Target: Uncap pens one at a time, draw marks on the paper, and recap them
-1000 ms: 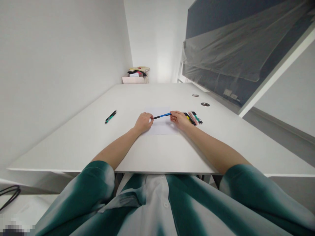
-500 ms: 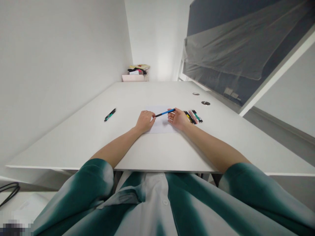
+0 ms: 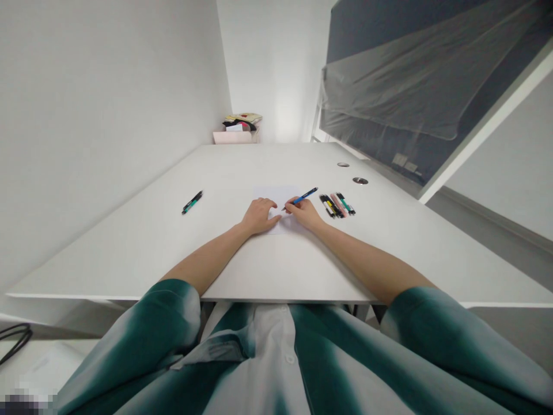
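A sheet of white paper point(image 3: 276, 191) lies on the table in front of me. My right hand point(image 3: 306, 213) grips a blue pen point(image 3: 305, 196) in a writing hold, its dark tip pointing down and left at the paper. Whether the tip touches the sheet I cannot tell. On the paper's left part rests my left hand point(image 3: 259, 217), thumb and fingers apart, holding nothing. Just right of my right hand, several pens point(image 3: 337, 205) with black, yellow, pink and green parts lie side by side.
Two pens point(image 3: 192, 203), black and green, lie on the white table point(image 3: 242, 265) at the left. Two round metal grommets point(image 3: 360, 181) are set in the tabletop at the right. A pink box point(image 3: 232, 137) with items on it stands at the far end. A dark plastic-draped panel point(image 3: 397, 86) rises at right.
My right hand has turned the pen from a loose fingertip hold into a writing hold, tip towards the paper. My left hand has let go of the pen's end and spread on the sheet.
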### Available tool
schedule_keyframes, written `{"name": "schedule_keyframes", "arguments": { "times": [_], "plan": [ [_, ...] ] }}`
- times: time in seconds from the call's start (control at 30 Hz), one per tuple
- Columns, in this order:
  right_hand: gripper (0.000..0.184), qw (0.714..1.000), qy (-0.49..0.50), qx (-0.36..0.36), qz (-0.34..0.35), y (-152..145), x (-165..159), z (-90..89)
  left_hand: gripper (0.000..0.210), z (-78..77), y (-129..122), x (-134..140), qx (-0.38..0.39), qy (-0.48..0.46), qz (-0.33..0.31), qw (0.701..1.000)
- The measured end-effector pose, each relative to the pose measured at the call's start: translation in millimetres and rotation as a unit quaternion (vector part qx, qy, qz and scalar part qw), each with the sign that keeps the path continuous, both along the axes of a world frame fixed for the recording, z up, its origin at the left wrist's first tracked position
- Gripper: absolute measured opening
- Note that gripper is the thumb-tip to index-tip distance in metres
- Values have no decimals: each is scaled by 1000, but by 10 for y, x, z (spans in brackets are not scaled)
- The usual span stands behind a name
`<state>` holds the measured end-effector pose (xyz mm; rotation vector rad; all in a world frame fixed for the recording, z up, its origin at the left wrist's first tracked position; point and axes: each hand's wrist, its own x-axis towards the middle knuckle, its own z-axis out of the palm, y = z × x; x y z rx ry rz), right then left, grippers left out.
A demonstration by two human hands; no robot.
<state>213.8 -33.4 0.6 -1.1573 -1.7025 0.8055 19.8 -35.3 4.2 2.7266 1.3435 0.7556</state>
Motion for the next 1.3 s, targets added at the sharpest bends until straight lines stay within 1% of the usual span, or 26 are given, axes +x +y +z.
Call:
{"name": "schedule_keyframes", "arguments": {
  "times": [0.07, 0.1, 0.2, 0.27, 0.53, 0.67, 0.8, 0.93, 1.03, 1.1, 1.2, 1.3],
  "plan": [
    [16, 998, -40, -8, -47, 33, 50, 9, 44, -14, 26, -61, -19, 17, 24, 999],
    [16, 996, -59, -17, -58, 52, 70, 9, 47, -23, 40, -91, -35, 25, 33, 999],
    [18, 993, -98, -38, -54, 97, 90, -12, 55, -50, 73, -154, -90, 37, 44, 994],
    [19, 992, -113, -37, -46, 112, 80, -33, 59, -58, 85, -169, -108, 46, 44, 992],
    [13, 987, -159, -8, -32, 113, 47, -64, 62, -49, 95, -163, -89, 85, 41, 992],
    [13, 982, -183, -1, -40, 103, 52, -36, 62, -53, 99, -169, -88, 78, 43, 992],
    [13, 979, -196, -5, -62, 104, 57, -19, 62, -72, 114, -171, -84, 79, 42, 992],
    [12, 984, -167, -6, -58, 111, 77, -23, 61, -93, 132, -173, -81, 76, 41, 993],
    [14, 995, -88, -2, -53, 112, 101, -7, 59, -89, 126, -176, -85, 70, 45, 993],
    [15, 999, -30, 3, -40, 100, 104, 19, 57, -69, 105, -166, -73, 56, 38, 995],
    [16, 999, 30, -3, 12, 53, 64, 56, 50, -22, 60, -115, -27, 6, 0, 1000],
    [18, 995, 66, -28, 74, -13, -11, 65, 36, 24, 22, -39, 3, -32, -35, 999]
  ]
}}
